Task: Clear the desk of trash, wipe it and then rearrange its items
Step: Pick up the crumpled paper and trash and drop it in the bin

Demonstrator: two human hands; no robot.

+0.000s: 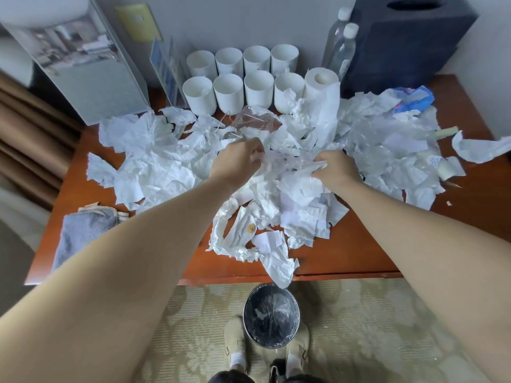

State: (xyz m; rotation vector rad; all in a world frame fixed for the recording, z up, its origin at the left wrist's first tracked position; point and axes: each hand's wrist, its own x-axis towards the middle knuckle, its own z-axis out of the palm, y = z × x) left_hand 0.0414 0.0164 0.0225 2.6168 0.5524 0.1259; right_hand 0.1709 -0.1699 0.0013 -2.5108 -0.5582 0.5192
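**Barely started: worktop buried in trash**

Status, judged from this one view:

- Trash (154,161): torn white paper, tissue and clear plastic film cover most of the worktop (359,255), from left of centre to the right edge. One strip hangs over the front edge, above the bin (271,316).
- Bin: on the floor just in front of the worktop, between the person's feet. Lined; contents look like a little film or paper, nearly empty.
- Left hand (235,158): mid-pile, fingers curled, pinching clear film and scraps.
- Right hand (336,168): near the left one but apart from it, fingers clamped on a wad of paper.
- Step in hand: likely gathering a bunch for the bin.

Not done, as far as visible:
- Clearing: almost all of it is left.
- Wiping: grey cloth (83,233) lies folded at the front-left corner, clear of the pile, apparently unused.
- Rearranging: white cups (226,92) stand in two rows at the back and the paper roll (322,84) is just beside them. Bottles (343,48) and a dark box (401,45) sit back right. Scraps crowd the front cups.
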